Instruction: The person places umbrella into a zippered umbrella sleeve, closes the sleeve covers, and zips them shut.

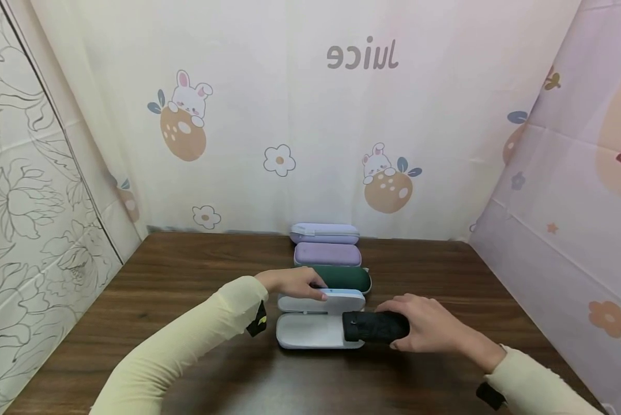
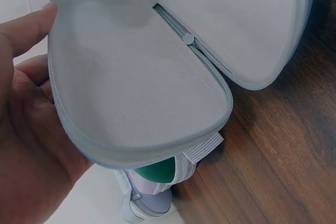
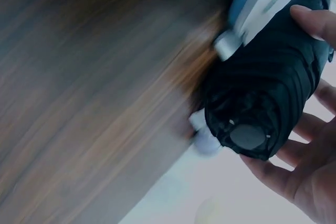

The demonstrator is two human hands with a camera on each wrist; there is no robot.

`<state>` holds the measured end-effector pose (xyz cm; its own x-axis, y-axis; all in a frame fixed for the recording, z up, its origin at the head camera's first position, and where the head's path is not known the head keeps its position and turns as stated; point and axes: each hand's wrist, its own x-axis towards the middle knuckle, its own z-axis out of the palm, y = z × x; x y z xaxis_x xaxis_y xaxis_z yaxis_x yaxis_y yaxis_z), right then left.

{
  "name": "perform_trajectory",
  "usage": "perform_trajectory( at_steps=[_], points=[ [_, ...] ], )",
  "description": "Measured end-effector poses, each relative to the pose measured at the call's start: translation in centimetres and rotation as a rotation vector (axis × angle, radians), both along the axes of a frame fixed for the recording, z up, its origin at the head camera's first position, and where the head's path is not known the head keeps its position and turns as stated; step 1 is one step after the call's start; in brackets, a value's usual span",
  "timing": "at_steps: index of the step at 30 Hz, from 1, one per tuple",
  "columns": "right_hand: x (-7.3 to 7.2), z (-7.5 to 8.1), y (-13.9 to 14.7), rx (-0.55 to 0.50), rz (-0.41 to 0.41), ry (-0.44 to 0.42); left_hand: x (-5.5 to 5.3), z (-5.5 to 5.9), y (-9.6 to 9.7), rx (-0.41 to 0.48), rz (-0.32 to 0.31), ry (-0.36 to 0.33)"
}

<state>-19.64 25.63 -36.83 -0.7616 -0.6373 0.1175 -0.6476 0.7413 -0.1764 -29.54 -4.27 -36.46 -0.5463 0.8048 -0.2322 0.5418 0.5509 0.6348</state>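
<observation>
An unzipped case (image 1: 310,332) with a pale grey lining and light blue outside lies spread on the table. My left hand (image 1: 296,282) pinches the edge of its raised lid (image 2: 136,77), the thumb on the lining and the fingers behind. In my right hand (image 1: 437,325) is a black folded compact umbrella (image 1: 377,327), gripped around its right part. The umbrella's left end is over the right part of the case's lower half; contact with the lining is hard to tell. Seen from the right wrist, the umbrella (image 3: 273,72) shows gathered fabric and a round end.
Behind the open case stand a dark green case (image 1: 347,279), a purple case (image 1: 328,254) and a lavender case (image 1: 324,235), lined up toward the back edge. A printed curtain (image 1: 300,115) hangs behind the brown wooden table (image 1: 196,328).
</observation>
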Motion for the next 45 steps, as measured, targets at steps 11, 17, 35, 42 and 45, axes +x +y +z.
perform_trajectory(
  at_steps=[11, 17, 35, 42, 45],
  points=[
    [0.4, -1.2, -6.0, 0.015, 0.071, 0.061, 0.0, 0.2, 0.0, 0.009, -0.015, 0.009],
    [-0.1, -2.3, -8.6, 0.034, 0.110, 0.141, 0.1, 0.2, 0.2, 0.013, -0.019, 0.016],
    [-1.0, -4.3, -10.1, 0.045, 0.079, 0.055, 0.2, 0.4, 0.4, 0.029, -0.028, 0.023],
    [-1.2, -4.6, -9.9, 0.021, 0.068, 0.007, 0.3, 0.5, 0.3, 0.028, -0.033, 0.025],
    [-1.1, -4.9, -9.8, -0.002, 0.068, 0.018, 0.2, 0.4, 0.2, 0.031, -0.031, 0.022]
  ],
)
